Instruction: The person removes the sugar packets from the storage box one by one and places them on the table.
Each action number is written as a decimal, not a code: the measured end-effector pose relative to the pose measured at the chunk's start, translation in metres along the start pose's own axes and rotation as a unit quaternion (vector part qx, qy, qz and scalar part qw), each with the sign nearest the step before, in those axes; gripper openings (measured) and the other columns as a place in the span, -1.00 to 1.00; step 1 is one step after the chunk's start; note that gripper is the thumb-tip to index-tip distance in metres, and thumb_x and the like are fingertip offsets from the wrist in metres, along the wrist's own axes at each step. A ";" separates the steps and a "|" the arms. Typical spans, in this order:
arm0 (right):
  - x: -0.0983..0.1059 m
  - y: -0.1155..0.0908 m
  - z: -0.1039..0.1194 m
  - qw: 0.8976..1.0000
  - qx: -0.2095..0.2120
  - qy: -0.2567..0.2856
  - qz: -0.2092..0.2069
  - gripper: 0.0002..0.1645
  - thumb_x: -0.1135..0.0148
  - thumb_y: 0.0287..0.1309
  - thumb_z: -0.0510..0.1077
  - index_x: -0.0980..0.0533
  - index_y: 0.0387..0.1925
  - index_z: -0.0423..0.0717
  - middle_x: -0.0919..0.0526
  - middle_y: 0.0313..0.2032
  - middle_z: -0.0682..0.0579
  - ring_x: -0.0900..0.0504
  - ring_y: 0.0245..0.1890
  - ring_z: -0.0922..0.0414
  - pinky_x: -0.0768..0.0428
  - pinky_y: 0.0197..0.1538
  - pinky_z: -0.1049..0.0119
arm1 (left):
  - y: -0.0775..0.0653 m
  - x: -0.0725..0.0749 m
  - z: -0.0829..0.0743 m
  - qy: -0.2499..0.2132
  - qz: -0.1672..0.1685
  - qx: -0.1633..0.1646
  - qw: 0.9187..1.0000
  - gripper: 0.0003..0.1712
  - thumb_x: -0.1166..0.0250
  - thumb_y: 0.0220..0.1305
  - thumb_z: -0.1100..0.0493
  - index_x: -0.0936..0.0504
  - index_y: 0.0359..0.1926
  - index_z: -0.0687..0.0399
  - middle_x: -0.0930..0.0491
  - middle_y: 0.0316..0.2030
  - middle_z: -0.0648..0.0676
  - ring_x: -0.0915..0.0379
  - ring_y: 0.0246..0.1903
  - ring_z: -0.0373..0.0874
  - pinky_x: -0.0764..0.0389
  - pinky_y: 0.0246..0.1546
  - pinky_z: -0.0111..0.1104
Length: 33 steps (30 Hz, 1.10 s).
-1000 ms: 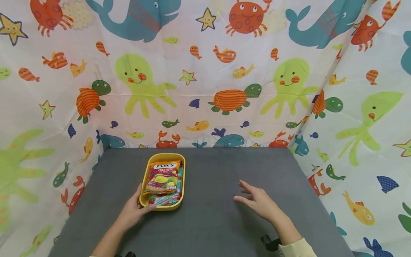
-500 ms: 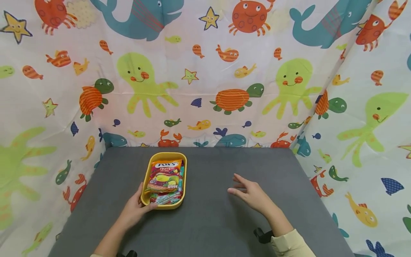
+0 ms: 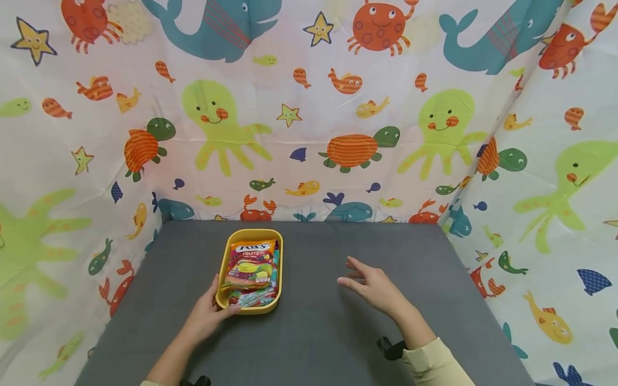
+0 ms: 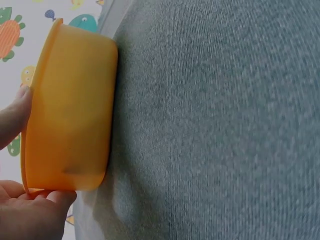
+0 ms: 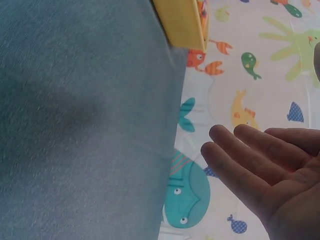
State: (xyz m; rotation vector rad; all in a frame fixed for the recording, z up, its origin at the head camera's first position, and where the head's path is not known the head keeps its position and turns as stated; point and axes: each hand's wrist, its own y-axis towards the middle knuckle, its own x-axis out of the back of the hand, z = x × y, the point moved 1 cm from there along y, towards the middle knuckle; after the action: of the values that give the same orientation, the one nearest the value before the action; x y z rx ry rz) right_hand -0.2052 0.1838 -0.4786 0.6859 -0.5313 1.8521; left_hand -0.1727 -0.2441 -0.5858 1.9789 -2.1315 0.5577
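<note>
A yellow rectangular tub (image 3: 281, 268) with rounded corners sits on the left part of the grey table. Inside it, an orange and purple Fox's Fruits candy bag (image 3: 248, 268) lies over turquoise and red candy packets (image 3: 255, 298). My left hand (image 3: 205, 317) grips the tub's near left corner, thumb along the near side and fingers along the left side. In the left wrist view, fingertips press on the tub's wall (image 4: 75, 110) just under the rim. My right hand (image 3: 373, 288) hovers over the table right of the tub, fingers relaxed and apart, holding nothing.
The grey table (image 3: 309, 343) meets a white cloth wall (image 3: 270, 161) printed with sea animals at the back and both sides. A black wrist camera (image 3: 390, 348) hangs beside the right wrist, and another (image 3: 199, 380) shows by the left.
My right hand has drifted left, a little closer to the tub. The left hand keeps its grip and the tub stays in place. The head view has shifted slightly.
</note>
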 end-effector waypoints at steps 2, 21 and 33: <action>-0.001 0.001 0.004 1.000 -0.001 0.002 0.001 0.03 -0.26 0.25 0.34 -0.17 0.55 -0.04 -0.45 0.40 -0.09 -0.57 0.27 -0.11 -0.57 0.28 -0.11 | 0.000 0.000 0.000 0.011 -0.003 0.003 1.000 0.35 -0.48 0.19 -0.13 0.32 0.62 0.06 0.13 0.60 0.27 -0.09 0.50 0.12 -0.46 0.35 -0.13; -0.011 0.017 0.016 1.000 0.012 0.002 0.004 0.01 -0.24 0.26 0.36 -0.19 0.55 -0.03 -0.48 0.37 -0.05 -0.59 0.25 -0.06 -0.55 0.30 -0.12 | -0.001 0.002 -0.003 0.011 0.000 0.006 1.000 0.30 -0.46 0.23 -0.08 0.30 0.62 0.12 0.17 0.60 0.28 -0.08 0.50 0.12 -0.44 0.37 -0.07; -0.015 0.027 0.026 1.000 0.016 -0.001 0.012 -0.02 -0.23 0.28 0.35 -0.19 0.55 -0.01 -0.47 0.39 -0.04 -0.59 0.27 0.01 -0.57 0.29 -0.10 | 0.000 0.002 -0.003 0.015 -0.001 0.003 1.000 0.29 -0.45 0.24 -0.09 0.30 0.62 0.12 0.15 0.60 0.28 -0.09 0.50 0.12 -0.41 0.38 -0.04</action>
State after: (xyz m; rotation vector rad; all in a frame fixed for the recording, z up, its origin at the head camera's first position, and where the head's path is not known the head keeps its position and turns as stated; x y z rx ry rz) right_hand -0.2205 0.1469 -0.4710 0.7044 -0.5141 1.8854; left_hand -0.1729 -0.2449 -0.5817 1.9618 -2.1132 0.5920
